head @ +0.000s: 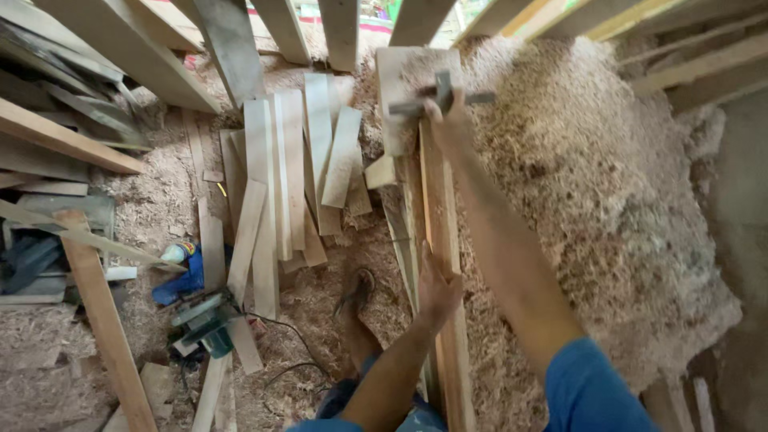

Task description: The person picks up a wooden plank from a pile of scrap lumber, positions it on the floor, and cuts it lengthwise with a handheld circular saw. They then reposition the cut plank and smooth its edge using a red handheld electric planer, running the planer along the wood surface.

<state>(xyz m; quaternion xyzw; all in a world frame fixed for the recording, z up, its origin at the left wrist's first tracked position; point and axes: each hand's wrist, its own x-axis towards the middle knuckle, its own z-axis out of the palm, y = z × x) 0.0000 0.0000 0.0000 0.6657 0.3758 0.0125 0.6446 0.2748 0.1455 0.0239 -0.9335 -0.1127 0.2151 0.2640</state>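
A huge heap of sawdust (608, 200) filled the right side of the floor, reaching its far edge. Against the heap's left edge lay a long plank (442, 240), running from the near edge of the floor away from the person. Left of it, loose boards (292, 172) lay scattered side by side, with more timber (120, 48) leaning along the far and left edges. A green power saw (204, 324) sat near the left boards, its cord trailing toward a sandalled foot (356, 300). The right hand (450, 120), arm outstretched, was closed around a grey metal square (440, 96) at the plank's far end. The left hand (436, 288) pressed flat on the plank nearer the person, fingers spread, gripping nothing.
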